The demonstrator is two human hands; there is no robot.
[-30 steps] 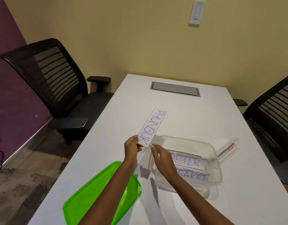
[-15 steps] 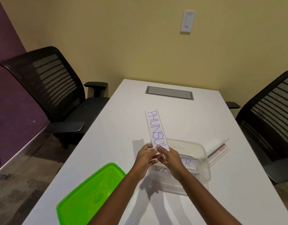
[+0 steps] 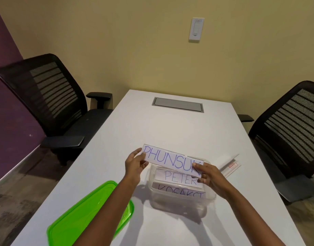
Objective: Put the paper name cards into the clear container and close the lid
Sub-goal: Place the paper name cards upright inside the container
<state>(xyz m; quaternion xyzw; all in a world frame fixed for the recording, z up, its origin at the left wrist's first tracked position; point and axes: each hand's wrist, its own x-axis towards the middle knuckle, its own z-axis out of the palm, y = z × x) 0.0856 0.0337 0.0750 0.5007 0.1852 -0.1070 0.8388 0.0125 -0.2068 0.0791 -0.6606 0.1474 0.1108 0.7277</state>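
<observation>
Green plastic lid [image 3: 89, 212] lies nearest, left on white table [image 3: 170, 132], off so clear plastic container [image 3: 181, 197] stays open. My left hand [image 3: 135, 166] and right hand [image 3: 208, 176] pinch ends of white paper PHUNSUK name card [image 3: 170, 159], level above container. PETER card [image 3: 179, 178], KOSAKSI card [image 3: 181, 191] inside.

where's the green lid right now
In the head view the green lid lies flat on the white table at the lower left, left of the clear container and partly under the left forearm.
</observation>
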